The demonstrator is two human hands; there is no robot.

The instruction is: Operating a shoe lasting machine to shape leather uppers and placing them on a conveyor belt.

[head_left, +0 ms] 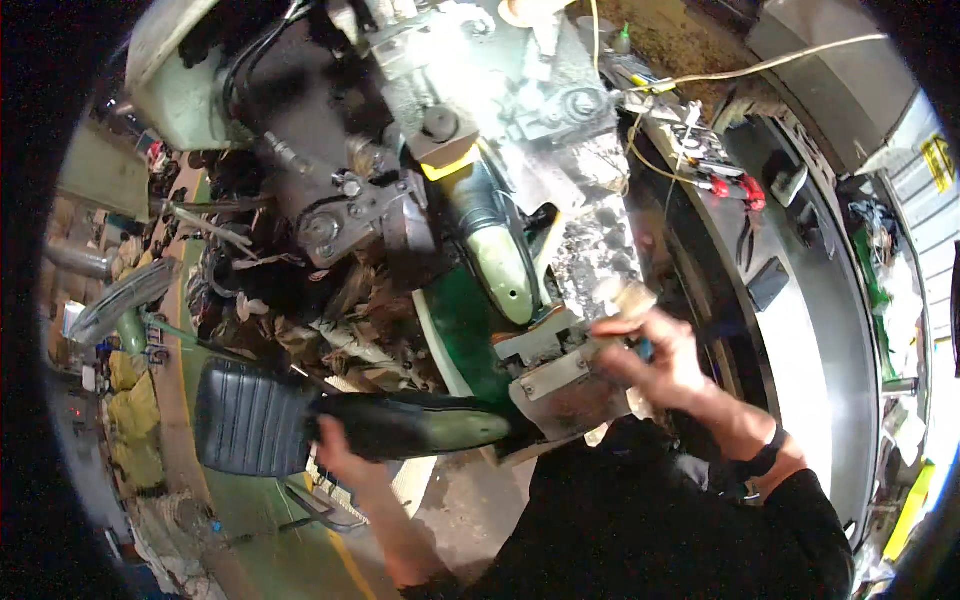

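Note:
My left hand (345, 460) grips a black shoe upper (400, 425) by its left end. It lies sideways over a last, whose pale green bottom shows at the right end. My right hand (665, 365) is closed around a blurred brush-like tool (628, 300) with a pale end. A bit of blue shows by its fingers. Just left of that hand is a metal plate (555, 385) on the machine's front. A second black shoe upper (470, 200) sits in the machine, with its pale green last bottom (505, 270) facing up.
The machine (430, 90) fills the upper middle under a bright light. A black padded chair (250, 415) stands at the left. On the right-hand bench (820, 390) lie a red-handled tool (740, 190) and a dark phone-like slab (768, 283). A pale cable (770, 62) crosses above.

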